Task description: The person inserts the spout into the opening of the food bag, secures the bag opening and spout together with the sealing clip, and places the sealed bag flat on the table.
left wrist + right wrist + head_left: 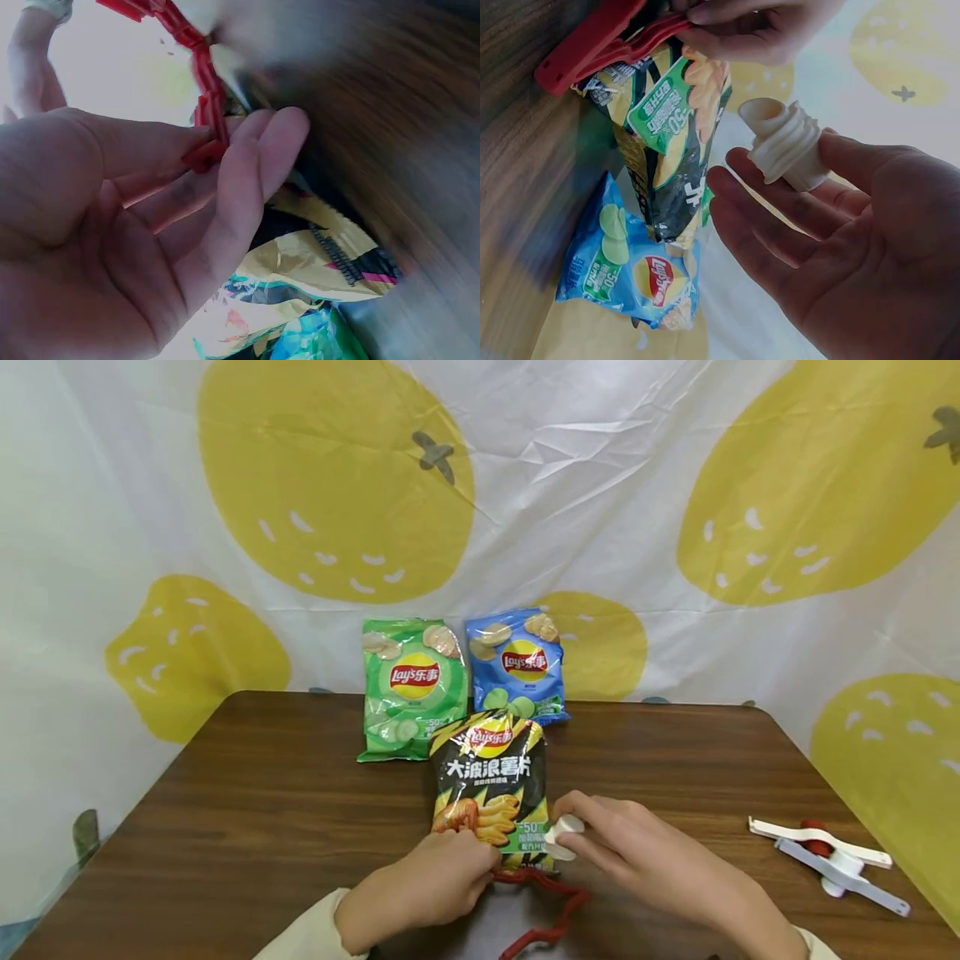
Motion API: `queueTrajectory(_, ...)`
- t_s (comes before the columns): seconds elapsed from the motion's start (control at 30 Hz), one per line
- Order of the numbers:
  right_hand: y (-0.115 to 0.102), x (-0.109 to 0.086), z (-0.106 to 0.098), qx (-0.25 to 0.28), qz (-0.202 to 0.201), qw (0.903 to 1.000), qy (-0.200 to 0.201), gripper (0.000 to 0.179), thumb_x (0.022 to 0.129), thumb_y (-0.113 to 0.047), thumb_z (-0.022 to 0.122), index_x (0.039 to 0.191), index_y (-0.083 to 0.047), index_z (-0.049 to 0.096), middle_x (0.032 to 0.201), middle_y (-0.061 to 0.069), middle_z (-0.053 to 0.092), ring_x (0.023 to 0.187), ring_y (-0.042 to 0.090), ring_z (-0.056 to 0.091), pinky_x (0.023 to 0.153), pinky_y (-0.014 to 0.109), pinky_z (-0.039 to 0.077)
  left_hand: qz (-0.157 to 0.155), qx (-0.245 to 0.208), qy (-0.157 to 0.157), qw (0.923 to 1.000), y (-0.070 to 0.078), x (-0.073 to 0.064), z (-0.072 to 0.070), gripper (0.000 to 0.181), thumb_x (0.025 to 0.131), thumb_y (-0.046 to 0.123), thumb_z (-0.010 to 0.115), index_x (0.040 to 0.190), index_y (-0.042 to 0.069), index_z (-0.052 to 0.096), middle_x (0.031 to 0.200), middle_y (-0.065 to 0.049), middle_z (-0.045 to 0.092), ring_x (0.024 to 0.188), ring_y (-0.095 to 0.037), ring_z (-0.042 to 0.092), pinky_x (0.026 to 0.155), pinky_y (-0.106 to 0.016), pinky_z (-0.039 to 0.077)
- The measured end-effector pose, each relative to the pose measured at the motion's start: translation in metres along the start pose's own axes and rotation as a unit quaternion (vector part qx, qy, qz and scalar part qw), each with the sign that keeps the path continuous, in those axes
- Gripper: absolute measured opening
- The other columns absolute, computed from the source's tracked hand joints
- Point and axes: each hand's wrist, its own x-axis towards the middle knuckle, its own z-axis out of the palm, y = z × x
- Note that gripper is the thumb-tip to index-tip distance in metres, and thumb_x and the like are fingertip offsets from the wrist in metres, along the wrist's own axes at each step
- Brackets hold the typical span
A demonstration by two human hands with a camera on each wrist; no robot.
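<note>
My left hand (442, 878) pinches one end of a red bag clip (206, 71) at the bottom edge of a black and yellow chip bag (487, 777). In the right wrist view the clip's two long red arms (592, 49) stand spread apart near that edge. My right hand (622, 843) holds a white, hollow, threaded spout piece (784, 142) between thumb and fingers, just right of the bag's lower corner. Its open end faces the bag in the right wrist view, apart from both bag and clip.
A green chip bag (414, 693) and a blue chip bag (517, 664) stand behind the black one, against a lemon-print cloth (600, 510). At the right of the wooden table (262, 810) lie a white clip (862, 852) and a grey clip (840, 875), with red and white round parts.
</note>
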Motion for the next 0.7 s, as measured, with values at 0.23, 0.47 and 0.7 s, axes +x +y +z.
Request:
queueTrajectory(0.23, -0.001, 0.001, -0.005, 0.001, 0.003, 1.0000, -0.007, 0.009, 0.103, -0.026, 0.056, 0.112, -0.026, 0.056, 0.085, -0.020, 0.054, 0.071, -0.002, 0.051, 0.066, 0.019, 0.046, -0.013, 0.082, 0.063, 0.9945, -0.002, -0.001, 0.008, 0.021, 0.084, 0.010, 0.069, 0.068, 0.018, 0.059, 0.059, 0.003, 0.055, 0.053, -0.018, 0.057, 0.042, -0.034, 0.037)
queueTrajectory(0.47, 0.001, -0.001, -0.009, -0.006, 0.006, 1.0000, -0.001, 0.008, 0.103, -0.025, 0.056, 0.111, -0.024, 0.057, 0.081, -0.018, 0.053, 0.068, -0.002, 0.050, 0.064, 0.019, 0.045, -0.030, 0.092, 0.078, 0.9923, 0.001, -0.002, 0.000, 0.020, 0.085, 0.014, 0.071, 0.071, 0.019, 0.058, 0.059, 0.002, 0.055, 0.052, -0.019, 0.057, 0.040, -0.034, 0.034)
queueTrajectory(0.7, 0.014, 0.005, -0.006, 0.040, 0.017, 0.9986, 0.031, 0.008, 0.100, -0.022, 0.061, 0.108, -0.025, 0.061, 0.093, -0.018, 0.061, 0.080, 0.001, 0.059, 0.071, 0.025, 0.052, -0.057, -0.028, 0.139, 0.9882, -0.027, 0.006, -0.031, 0.014, 0.090, 0.014, 0.068, 0.076, 0.016, 0.065, 0.064, 0.010, 0.055, 0.055, -0.008, 0.050, 0.048, -0.027, 0.041)
